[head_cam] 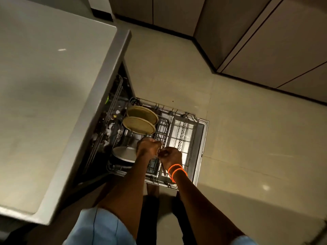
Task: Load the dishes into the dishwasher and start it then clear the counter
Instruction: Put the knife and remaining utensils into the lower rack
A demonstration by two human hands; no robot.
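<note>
Person bends over pulled-out dishwasher lower rack [184, 138], under counter [53, 85]. Left hand [147, 147] & right hand [170, 156] close together above rack's middle, fingers curled; right seems to grip a thin utensil [163, 169], blurry. Left's hold: can't tell. Two tan plates [139, 121] upright at rack's back, grey lid [123, 153] left of hands. Orange bands [177, 169] on right wrist.

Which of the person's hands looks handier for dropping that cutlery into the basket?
Probably the right hand. It seems to grip a utensil and hangs right above the dark cutlery basket in the lower rack. The left hand, fingers curled, sits nearer the two tan plates.
</note>
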